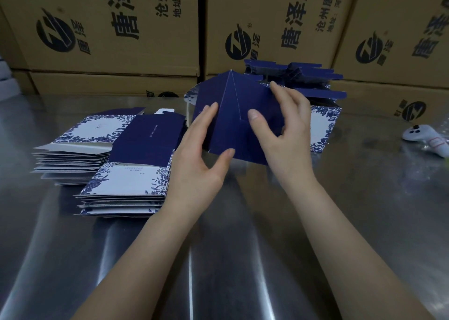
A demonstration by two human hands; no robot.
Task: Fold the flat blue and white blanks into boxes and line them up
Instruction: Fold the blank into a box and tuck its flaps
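Table (243, 259): brushed metal, glossy, streaky reflections. Blanks (126, 174): smooth printed card, matt navy and white. Cartons (109, 28): matt brown corrugated cardboard, black print. Controller (424, 137): smooth white plastic.

Dim, soft light; streaky glare on the steel table (364, 198) (wide-angle bowing at edges).
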